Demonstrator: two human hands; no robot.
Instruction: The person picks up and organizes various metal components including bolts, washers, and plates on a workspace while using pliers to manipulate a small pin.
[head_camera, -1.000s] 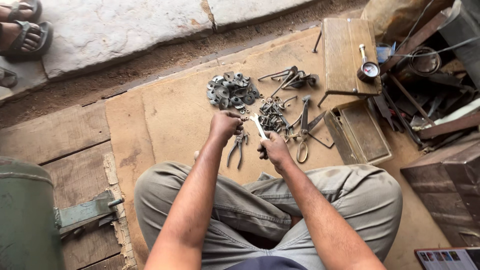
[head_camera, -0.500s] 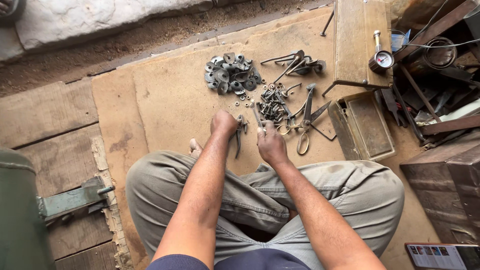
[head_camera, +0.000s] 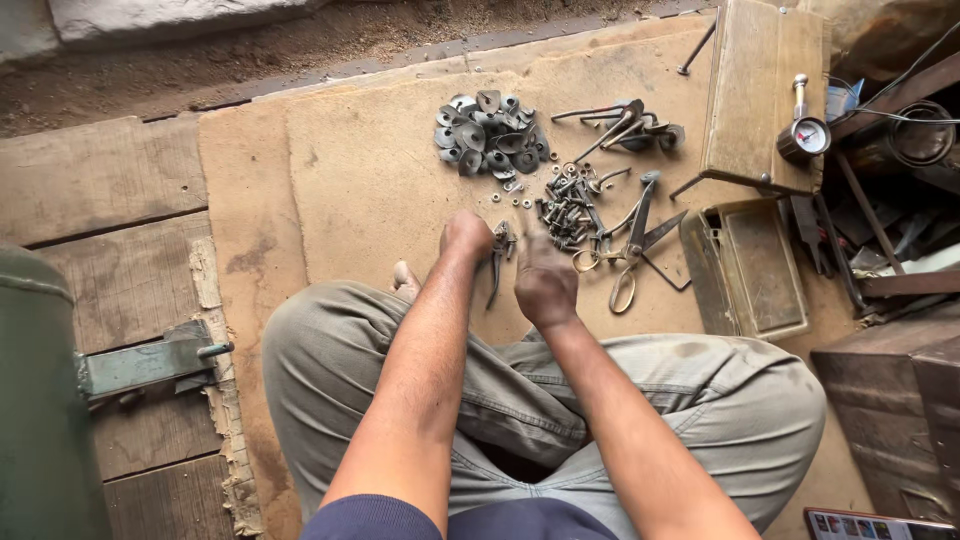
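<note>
The left hand (head_camera: 467, 236) is curled into a loose fist, its fingers closed on the head of dark metal pliers (head_camera: 497, 262) whose handles trail back between both wrists. The right hand (head_camera: 545, 283) is bunched just beside it, knuckles up, fingertips drawn together — what they pinch, if anything, is hidden beneath the hand. Just beyond the right fingertips lies a scatter of small dark bolts and nuts (head_camera: 566, 208), and to their right a pair of worn metal scissors with looped handles (head_camera: 632, 240). Further ahead of the left fingers sits a heap of grey dished metal washers (head_camera: 488, 134) — all on a tan, dusty board (head_camera: 360, 170)
</note>
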